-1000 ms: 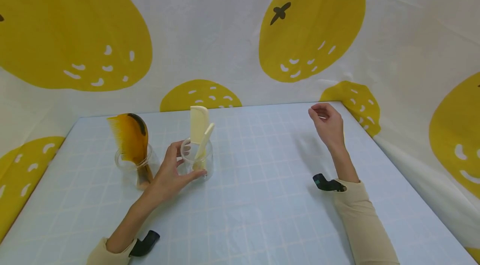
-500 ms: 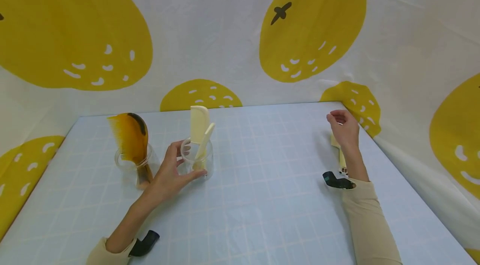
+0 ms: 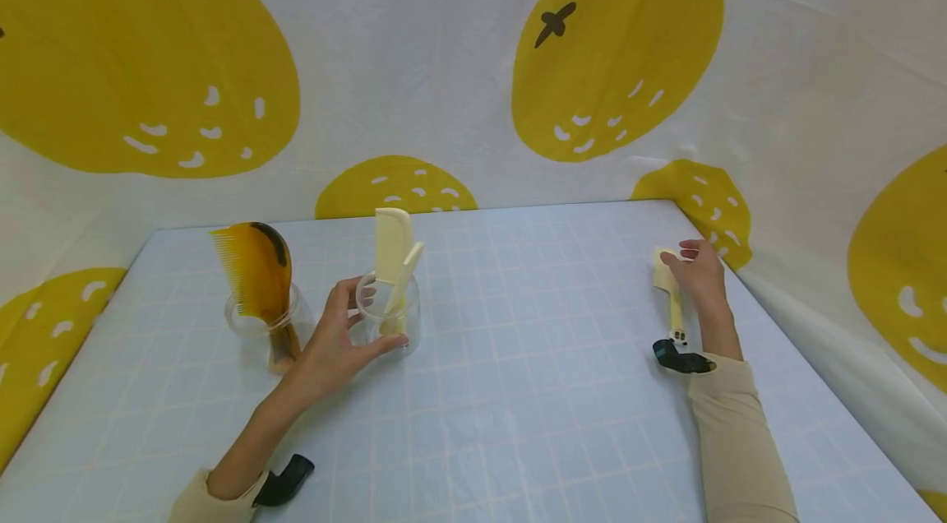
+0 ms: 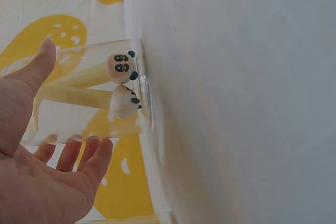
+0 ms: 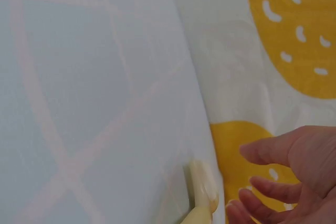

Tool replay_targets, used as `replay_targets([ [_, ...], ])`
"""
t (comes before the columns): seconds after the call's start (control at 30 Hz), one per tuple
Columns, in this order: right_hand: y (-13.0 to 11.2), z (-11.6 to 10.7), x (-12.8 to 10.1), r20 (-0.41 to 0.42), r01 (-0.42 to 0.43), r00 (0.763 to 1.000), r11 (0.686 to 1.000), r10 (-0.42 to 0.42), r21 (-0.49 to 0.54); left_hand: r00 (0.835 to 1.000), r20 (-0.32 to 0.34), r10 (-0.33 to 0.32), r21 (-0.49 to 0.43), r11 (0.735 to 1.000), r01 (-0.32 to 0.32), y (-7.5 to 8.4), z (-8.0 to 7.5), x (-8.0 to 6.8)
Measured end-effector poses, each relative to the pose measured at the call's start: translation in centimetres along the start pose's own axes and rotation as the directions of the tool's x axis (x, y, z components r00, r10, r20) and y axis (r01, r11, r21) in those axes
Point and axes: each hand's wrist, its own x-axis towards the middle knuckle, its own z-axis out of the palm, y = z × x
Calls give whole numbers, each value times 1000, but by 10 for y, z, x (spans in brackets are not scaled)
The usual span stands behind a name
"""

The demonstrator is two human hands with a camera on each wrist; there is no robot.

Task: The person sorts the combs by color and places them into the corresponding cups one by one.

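On the table [image 3: 518, 391], our left hand [image 3: 333, 342] cups the clear cup [image 3: 390, 317], which holds two cream combs [image 3: 392, 247]. Our right hand [image 3: 699, 276], fingers relaxed, hovers over the flat cream comb [image 3: 669, 293] at the right edge. Judgement: pinch its wide head, lift level.

Looks like a makeshift recording setup: lemon-print cloth backdrop [image 3: 459, 79] hung right behind a worktop [image 3: 518, 391] covered in pale-blue grid sheet.
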Motion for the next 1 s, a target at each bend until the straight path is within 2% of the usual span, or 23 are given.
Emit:
replay_targets([
  [0.13,8,-3,5,47,-17,999,998,20,-61,1000,3,2,-5,1000,-2,0,0,0],
  [0.37,20,-1,11,96,19,995,989,-4,-149,1000,3,-6,-6,1000,6,-1,0,0],
  [0.57,19,0,10,98,12,995,989,2,-147,1000,1,-7,-6,1000,7,-1,0,-1],
  [0.77,10,-1,3,58,91,995,991,-85,-100,1000,1,-5,-7,1000,5,-1,1,-1],
  [1.0,-11,-5,-8,-6,174,985,984,-175,-44,1000,-1,-18,-12,1000,18,2,0,-1],
])
